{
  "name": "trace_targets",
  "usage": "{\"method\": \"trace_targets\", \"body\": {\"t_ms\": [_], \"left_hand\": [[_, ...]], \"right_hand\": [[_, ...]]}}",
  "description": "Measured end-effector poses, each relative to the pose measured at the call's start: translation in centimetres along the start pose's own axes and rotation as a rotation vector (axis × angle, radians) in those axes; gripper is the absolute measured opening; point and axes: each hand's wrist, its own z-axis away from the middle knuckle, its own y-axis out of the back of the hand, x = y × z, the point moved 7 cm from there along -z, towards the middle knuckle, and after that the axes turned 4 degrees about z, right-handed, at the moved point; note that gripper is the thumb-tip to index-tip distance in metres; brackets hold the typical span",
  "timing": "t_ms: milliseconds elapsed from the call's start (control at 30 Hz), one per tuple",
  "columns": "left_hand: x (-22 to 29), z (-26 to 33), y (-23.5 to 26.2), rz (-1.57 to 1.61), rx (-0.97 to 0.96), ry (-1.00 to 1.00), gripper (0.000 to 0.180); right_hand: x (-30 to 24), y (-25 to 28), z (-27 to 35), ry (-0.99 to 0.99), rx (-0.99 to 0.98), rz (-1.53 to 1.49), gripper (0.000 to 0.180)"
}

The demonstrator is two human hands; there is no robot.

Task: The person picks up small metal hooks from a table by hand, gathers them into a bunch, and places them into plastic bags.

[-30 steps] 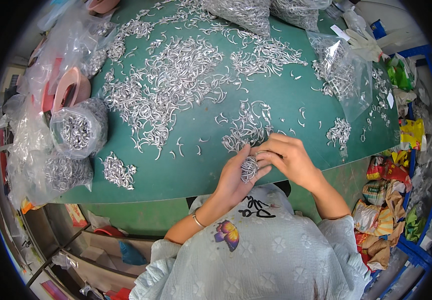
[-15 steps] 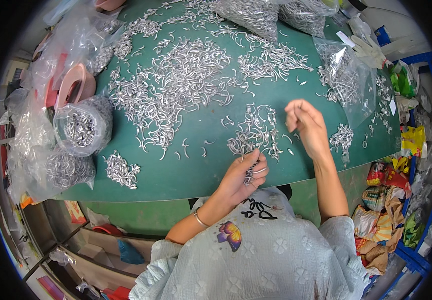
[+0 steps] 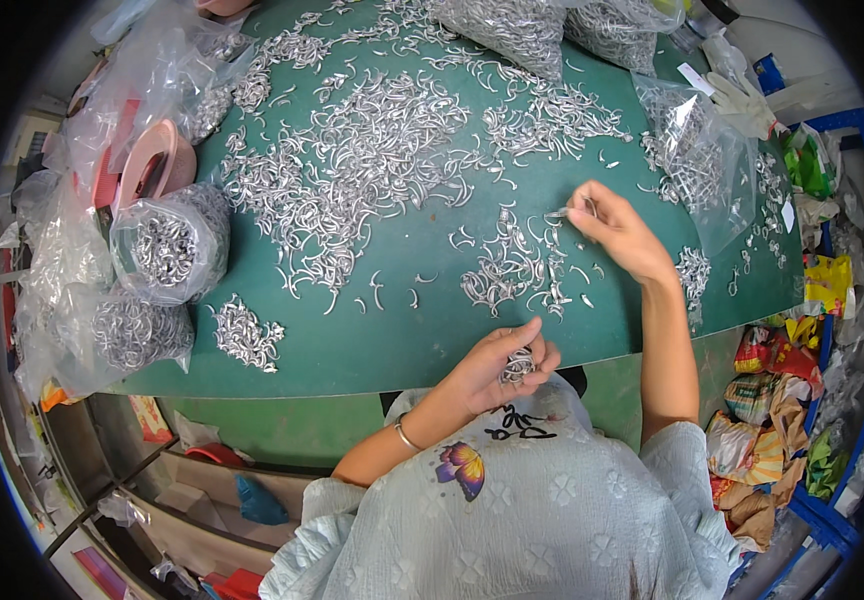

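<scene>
The right hand pinches a small silvery metal piece between thumb and fingers, above the green table; its visible end points left, long axis roughly crosswise. The left hand curls around a metal cluster, near the table's edge; individual axes cannot be determined.

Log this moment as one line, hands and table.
left hand: holding metal clump | right hand: pinching silvery piece | green table: scattered curved pieces
</scene>
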Motion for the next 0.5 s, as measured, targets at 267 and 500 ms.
{"method": "trace_targets", "body": {"t_ms": [267,500], "left_hand": [[0.2,0.6,0.9,0.022,0.033,-0.035,0.035],[0.6,1.2,0.8,0.039,0.104,-0.061,0.036]], "right_hand": [[-0.3,-2.2,0.7,-0.037,-0.023,-0.325,0.013],[-1.7,-4.0,-0.4,0.127,0.326,0.863,0.012]]}}
